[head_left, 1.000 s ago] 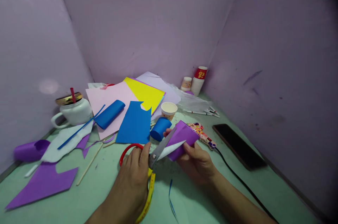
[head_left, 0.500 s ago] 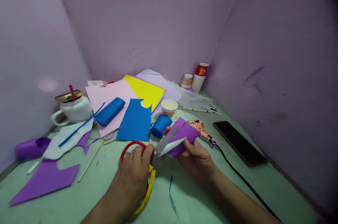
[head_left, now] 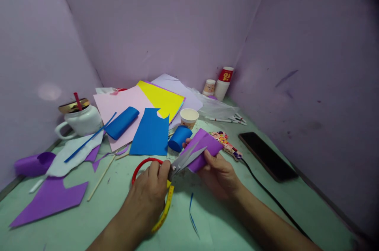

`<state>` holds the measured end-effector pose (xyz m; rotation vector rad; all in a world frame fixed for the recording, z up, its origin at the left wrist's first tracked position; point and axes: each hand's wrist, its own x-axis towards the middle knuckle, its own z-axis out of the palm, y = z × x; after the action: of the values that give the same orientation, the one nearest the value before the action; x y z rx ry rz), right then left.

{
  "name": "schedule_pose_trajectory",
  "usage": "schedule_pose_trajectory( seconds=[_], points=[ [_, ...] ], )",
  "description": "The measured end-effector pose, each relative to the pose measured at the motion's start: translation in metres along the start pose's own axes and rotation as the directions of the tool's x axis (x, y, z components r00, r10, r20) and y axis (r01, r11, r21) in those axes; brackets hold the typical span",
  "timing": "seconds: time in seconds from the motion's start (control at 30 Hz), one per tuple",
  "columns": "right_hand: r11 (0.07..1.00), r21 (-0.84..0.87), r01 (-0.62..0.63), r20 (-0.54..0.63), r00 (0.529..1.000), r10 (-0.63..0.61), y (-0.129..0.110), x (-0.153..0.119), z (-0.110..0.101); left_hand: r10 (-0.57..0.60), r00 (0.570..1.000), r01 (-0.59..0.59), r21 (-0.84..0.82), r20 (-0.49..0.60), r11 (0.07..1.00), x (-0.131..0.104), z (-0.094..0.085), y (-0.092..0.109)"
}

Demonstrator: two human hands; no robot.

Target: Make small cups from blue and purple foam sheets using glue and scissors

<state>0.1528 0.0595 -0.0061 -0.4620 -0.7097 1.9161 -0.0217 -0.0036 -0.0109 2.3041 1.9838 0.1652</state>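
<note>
Now at the cutting step, most likely. Gripping the scissors (head_left: 175, 168) firmly in the left hand (head_left: 149, 188), near a red handle (head_left: 148, 159). Pinching a bent purple paper piece (head_left: 213, 143) in the right hand (head_left: 222, 174), with the thumb in front and some fingertips peeking out behind. Using both hands at once, a little apart, with just scissors and paper in between.

Laying the blades (head_left: 191, 158) in a thin V across the front of the paper, with tips pointing up and to the right. Cannot tell about any cut there yet. Holding the paper up over the green counter (head_left: 231, 227), near a little blue roll (head_left: 180, 139) and a white paper cup (head_left: 189, 116). To the right, can see a flowery tool (head_left: 229, 149) with a black cord, then a dark phone (head_left: 268, 156). Below, can see a thin blue strip (head_left: 190, 209). Off to the left, can spot a blue sheet (head_left: 149, 136) with a notch.

For the next move, probably need to hold the paper still and squeeze the scissors slowly. Ought to line up the blades first. Must mind the right thumb, very near one tip. Better not squash the bent paper.
</note>
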Motion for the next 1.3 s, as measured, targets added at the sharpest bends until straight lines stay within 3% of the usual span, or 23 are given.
schedule_pose_trajectory(
  seconds=[0.23,0.43,0.57,0.8,0.9,1.13,1.3],
  points=[
    [0.998,-0.053,0.026,0.008,1.000,-0.025,0.002,0.002,-0.002,0.022,1.000,-0.022,-0.011,-0.003,1.000,-0.001,-0.001,-0.002],
    [0.994,-0.102,0.027,0.021,0.999,-0.025,0.001,0.002,-0.002,0.121,0.983,-0.123,-0.007,-0.137,0.992,0.002,0.007,-0.008],
    [0.988,-0.149,0.034,0.037,0.999,-0.028,0.004,0.000,-0.004,0.120,0.973,-0.125,-0.013,-0.197,0.992,0.001,0.013,-0.009],
    [0.990,-0.138,0.020,0.017,1.000,-0.018,0.007,0.001,-0.004,0.036,0.999,-0.036,-0.018,-0.019,0.999,0.000,0.002,-0.003],
    [0.988,-0.152,0.025,0.017,1.000,-0.023,0.006,0.001,-0.004,0.018,1.000,-0.018,-0.071,0.003,0.997,-0.001,-0.001,-0.003],
    [0.978,-0.206,0.024,0.068,0.998,-0.010,0.007,-0.001,-0.008,0.088,0.981,-0.110,-0.124,-0.173,0.986,-0.001,0.014,-0.009],
    [0.974,-0.227,0.008,0.089,0.996,0.012,0.008,-0.003,-0.008,0.097,0.976,-0.120,-0.108,-0.194,0.987,0.001,0.016,-0.008]
  ],
)
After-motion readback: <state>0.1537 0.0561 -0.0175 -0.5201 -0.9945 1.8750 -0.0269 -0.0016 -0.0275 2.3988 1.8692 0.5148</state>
